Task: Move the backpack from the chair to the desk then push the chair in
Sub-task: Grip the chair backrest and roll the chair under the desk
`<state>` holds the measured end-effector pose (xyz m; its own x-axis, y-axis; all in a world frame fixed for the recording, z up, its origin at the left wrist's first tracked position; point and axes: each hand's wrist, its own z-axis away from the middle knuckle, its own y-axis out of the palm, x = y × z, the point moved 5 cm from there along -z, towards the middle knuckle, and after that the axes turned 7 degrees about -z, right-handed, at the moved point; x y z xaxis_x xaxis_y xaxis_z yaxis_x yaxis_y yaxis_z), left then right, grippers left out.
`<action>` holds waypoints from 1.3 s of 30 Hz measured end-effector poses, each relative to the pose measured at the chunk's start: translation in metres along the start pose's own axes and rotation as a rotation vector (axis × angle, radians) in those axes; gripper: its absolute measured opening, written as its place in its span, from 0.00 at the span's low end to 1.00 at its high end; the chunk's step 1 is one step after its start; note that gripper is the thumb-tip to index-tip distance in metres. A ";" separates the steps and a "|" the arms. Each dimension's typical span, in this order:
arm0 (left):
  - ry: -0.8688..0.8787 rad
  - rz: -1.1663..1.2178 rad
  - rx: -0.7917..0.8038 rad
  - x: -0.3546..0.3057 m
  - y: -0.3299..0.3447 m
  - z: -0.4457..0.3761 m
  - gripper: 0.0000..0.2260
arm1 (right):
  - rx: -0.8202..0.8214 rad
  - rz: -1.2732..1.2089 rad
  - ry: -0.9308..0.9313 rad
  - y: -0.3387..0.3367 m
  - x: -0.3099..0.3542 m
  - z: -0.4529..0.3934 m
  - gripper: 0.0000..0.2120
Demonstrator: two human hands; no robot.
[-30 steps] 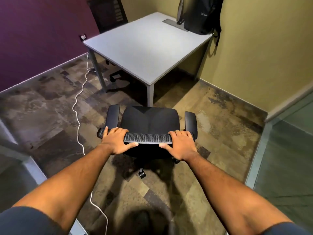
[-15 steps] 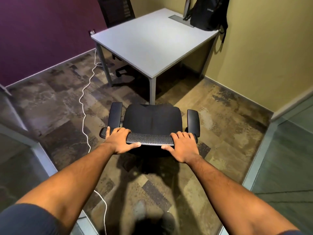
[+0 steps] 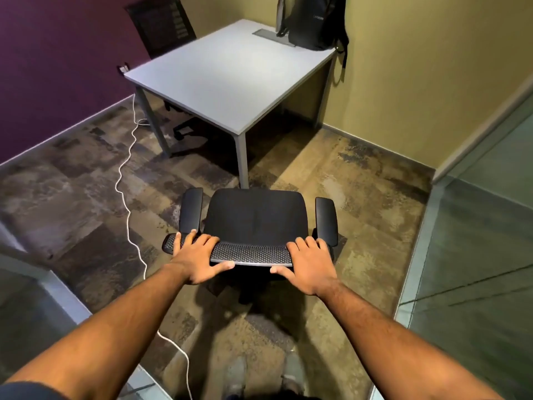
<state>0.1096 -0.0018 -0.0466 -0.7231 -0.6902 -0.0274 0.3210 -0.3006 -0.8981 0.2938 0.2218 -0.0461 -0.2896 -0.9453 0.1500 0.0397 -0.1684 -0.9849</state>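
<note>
A black office chair (image 3: 255, 216) with two armrests stands on the floor just short of the desk's near corner leg, its seat bare. My left hand (image 3: 196, 255) and my right hand (image 3: 310, 262) both grip the top of its mesh backrest, fingers over the front, thumbs behind. The grey desk (image 3: 230, 79) fills the upper middle of the view. A black backpack (image 3: 315, 23) stands upright on the desk's far right corner against the yellow wall, one strap hanging over the edge.
A second black chair (image 3: 165, 24) sits behind the desk at the purple wall. A white cable (image 3: 127, 180) snakes across the floor left of the chair. Glass partitions (image 3: 476, 226) stand at the right and lower left. My shoes (image 3: 236, 373) show at the bottom.
The chair has rolled a little toward the desk with both hands still on the backrest. The view has shifted, showing more of the desk and backpack.
</note>
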 end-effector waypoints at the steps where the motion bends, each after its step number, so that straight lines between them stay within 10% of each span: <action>1: 0.011 -0.015 -0.027 0.001 0.000 0.003 0.58 | -0.008 0.008 0.004 0.000 0.004 0.003 0.45; 9: 0.109 -0.044 -0.029 0.003 -0.010 -0.001 0.44 | 0.001 0.046 0.121 -0.006 0.018 0.024 0.47; 39: 0.495 -0.171 -0.159 -0.092 -0.069 -0.125 0.48 | -0.045 0.023 0.440 -0.027 -0.074 0.028 0.47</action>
<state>0.0770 0.1646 -0.0371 -0.9706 -0.2364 -0.0444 0.1053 -0.2516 -0.9621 0.3413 0.2888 -0.0283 -0.6691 -0.7381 0.0863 0.0120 -0.1268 -0.9919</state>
